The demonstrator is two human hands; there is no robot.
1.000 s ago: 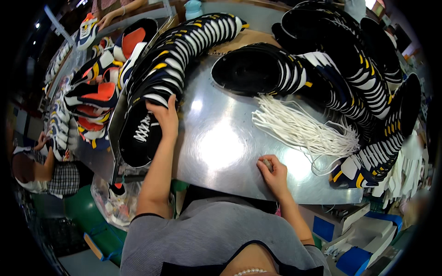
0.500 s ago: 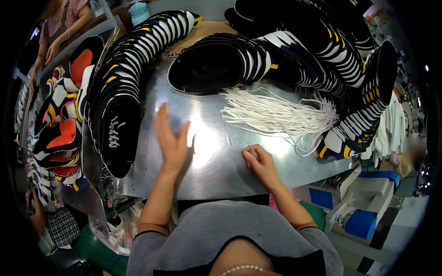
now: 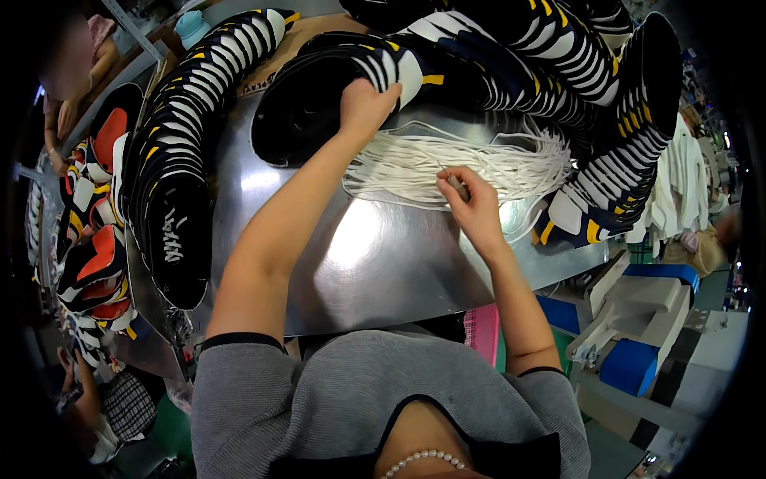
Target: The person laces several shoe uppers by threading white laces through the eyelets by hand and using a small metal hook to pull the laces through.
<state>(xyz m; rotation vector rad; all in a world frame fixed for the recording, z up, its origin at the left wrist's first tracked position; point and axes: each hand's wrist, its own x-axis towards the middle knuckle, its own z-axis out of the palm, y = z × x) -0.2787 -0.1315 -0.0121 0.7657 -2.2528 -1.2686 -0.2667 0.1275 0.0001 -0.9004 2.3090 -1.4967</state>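
Note:
My left hand (image 3: 369,105) reaches across to the middle row of nested shoe uppers (image 3: 291,120), black with white stripes and yellow tabs. Its fingers are closed at the striped side of an upper, their tips partly hidden. Over the bundle of white laces (image 3: 399,177), my right hand (image 3: 477,209) is closed around a small tool (image 3: 457,187) with a short, brownish handle and a thin pointed tip. A bare metal tabletop (image 3: 375,271) lies below both hands.
A long curved row of nested uppers (image 3: 171,152) stands at the left. Another stack (image 3: 614,172) rises at the right. Uppers with red-orange linings (image 3: 100,263) are piled beyond the left edge. A grey machine with blue parts (image 3: 638,335) stands at the lower right; people work at far left.
My left hand has moved from open above the bare metal to the middle row of uppers, closing there. My right hand has moved forward over the laces, still holding the small tool.

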